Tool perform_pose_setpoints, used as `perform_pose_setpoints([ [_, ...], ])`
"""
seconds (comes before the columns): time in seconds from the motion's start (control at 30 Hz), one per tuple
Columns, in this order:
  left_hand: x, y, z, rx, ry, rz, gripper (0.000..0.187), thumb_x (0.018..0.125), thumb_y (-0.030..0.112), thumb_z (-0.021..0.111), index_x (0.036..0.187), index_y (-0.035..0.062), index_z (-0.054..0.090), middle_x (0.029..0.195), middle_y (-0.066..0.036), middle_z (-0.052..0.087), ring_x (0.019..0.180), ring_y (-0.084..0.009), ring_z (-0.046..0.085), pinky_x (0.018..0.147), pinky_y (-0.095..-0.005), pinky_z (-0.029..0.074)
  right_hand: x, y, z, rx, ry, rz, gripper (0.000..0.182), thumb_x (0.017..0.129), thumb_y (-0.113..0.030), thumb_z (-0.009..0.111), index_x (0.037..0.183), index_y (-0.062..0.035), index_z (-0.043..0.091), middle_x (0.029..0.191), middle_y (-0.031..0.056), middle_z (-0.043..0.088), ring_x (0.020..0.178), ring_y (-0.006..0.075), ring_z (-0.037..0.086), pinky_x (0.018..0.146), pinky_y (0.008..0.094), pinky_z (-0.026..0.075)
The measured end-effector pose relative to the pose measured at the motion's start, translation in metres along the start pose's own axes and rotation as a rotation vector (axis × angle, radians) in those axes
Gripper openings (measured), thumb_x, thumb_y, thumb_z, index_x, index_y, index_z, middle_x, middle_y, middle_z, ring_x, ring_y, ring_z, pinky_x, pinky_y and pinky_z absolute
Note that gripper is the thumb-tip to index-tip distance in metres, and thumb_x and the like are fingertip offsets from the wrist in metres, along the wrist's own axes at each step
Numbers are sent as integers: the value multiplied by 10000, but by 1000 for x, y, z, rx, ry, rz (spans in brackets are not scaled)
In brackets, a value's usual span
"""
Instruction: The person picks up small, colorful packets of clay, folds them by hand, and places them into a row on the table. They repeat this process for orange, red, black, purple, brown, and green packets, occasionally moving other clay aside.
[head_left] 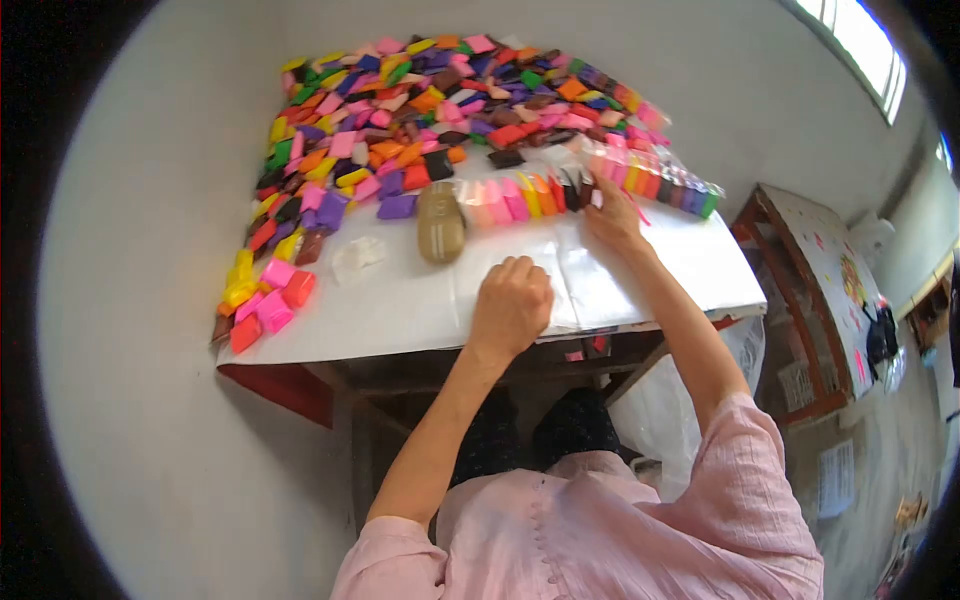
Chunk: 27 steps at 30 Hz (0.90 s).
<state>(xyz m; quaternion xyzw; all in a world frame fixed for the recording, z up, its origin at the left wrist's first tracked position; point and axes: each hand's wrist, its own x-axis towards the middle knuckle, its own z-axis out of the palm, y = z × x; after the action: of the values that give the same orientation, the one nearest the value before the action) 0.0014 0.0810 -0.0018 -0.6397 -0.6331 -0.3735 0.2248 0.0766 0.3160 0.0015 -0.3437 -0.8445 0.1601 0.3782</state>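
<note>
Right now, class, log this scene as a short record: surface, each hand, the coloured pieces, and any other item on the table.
surface: table with a white cover
left hand: curled, resting on the cover, holding nothing that can be seen
right hand: at the row of blocks, fingers on a dark one
blocks: small, many colours; a row standing on edge, a loose heap behind it
other item: tan oval object beside the row
seated person: pink shirt

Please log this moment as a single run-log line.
left hand: closed, resting on white table sheet | right hand: fingers at row of upright coloured clay blocks | tan oval object beside row
</note>
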Motion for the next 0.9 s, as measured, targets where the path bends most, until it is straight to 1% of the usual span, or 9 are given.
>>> perform_pose_setpoints([
  [0.23,1,-1,-4,-59,53,35,92,790,72,625,738,14,577,752,-136,561,744,-316,568,698,-416,469,4,3,-5,-13,-75,20,536,804,-166,572,1329,-80,506,1269,166,589,1205,328,535,1020,412,409],
  [0.33,3,-12,-20,-184,162,-11,56,795,52,619,771,22,579,762,-139,568,747,-327,569,692,-413,461,6,3,-6,-5,-88,9,567,777,-140,568,1335,-71,493,1257,174,590,1194,338,539,1011,417,416],
  [0.4,1,-37,-35,-195,250,-178,39,836,70,608,836,32,600,812,-154,596,787,-346,591,700,-419,470,9,14,2,12,-53,-54,585,762,-128,567,1337,-67,484,1235,184,597,1173,349,548,997,423,425],
  [0.43,3,-58,-48,71,222,-213,58,854,85,597,860,31,615,836,-155,616,803,-331,606,711,-410,480,9,12,1,-28,-54,-85,589,761,-123,566,1341,-66,478,1224,191,599,1156,355,555,988,428,429],
  [0.5,7,-106,-66,48,339,-327,79,836,100,586,849,26,612,822,-149,614,806,-344,597,739,-425,475,6,4,-2,-110,-55,-139,597,760,-113,565,1347,-64,467,1202,205,603,1122,366,570,969,439,439],
  [0.57,6,-158,-86,253,305,-390,124,828,118,601,912,27,605,874,-166,621,859,-341,605,768,-437,474,7,8,5,-156,-6,-194,598,762,-109,572,1348,-70,460,1168,207,612,1077,372,588,935,452,451],
  [0.67,3,-223,-99,645,313,-255,302,808,218,658,1026,18,598,977,-188,629,943,-370,583,835,-481,452,7,4,6,-212,-16,-195,590,766,-107,580,1342,-77,456,1126,199,621,1020,377,608,888,465,465],
  [0.8,12,-239,-99,834,126,-391,437,814,318,678,1101,-1,596,1045,-189,629,1033,-371,558,873,-497,427,9,16,14,-233,54,-279,553,763,-98,584,1304,-73,469,1069,200,620,963,372,622,810,471,482],
  [0.9,18,-236,-97,903,-14,-542,473,822,374,675,1103,0,603,1078,-183,634,1072,-356,548,885,-506,411,3,0,2,-260,-45,-167,589,759,-99,576,1333,-75,446,1144,193,592,1066,374,584,914,448,459],
])
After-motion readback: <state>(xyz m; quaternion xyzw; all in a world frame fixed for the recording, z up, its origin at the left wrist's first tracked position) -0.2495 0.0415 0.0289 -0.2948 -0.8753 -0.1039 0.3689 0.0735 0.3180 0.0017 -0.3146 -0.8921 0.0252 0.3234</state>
